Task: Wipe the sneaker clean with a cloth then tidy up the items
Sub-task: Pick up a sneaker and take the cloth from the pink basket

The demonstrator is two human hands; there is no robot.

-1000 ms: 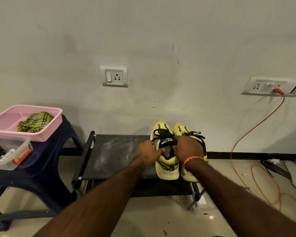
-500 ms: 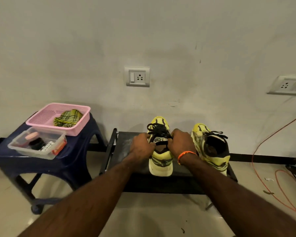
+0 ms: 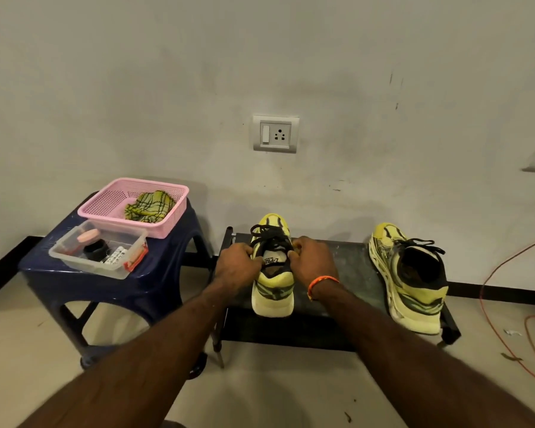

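Note:
A yellow sneaker with black laces stands heel toward me on the left part of a low black rack. My left hand grips its collar on the left side and my right hand, with an orange wristband, grips the collar on the right. The second yellow sneaker sits tilted at the rack's right end. A green checked cloth lies in a pink basket on a dark blue stool to the left.
A clear plastic box with small items stands in front of the basket on the stool. A wall socket is above the rack. An orange cable runs over the floor at the right. Pale floor lies in front of me.
Both hands have slid the held sneaker leftward along the rack, away from the other sneaker, which stays at the right end. The view has shifted left and closer.

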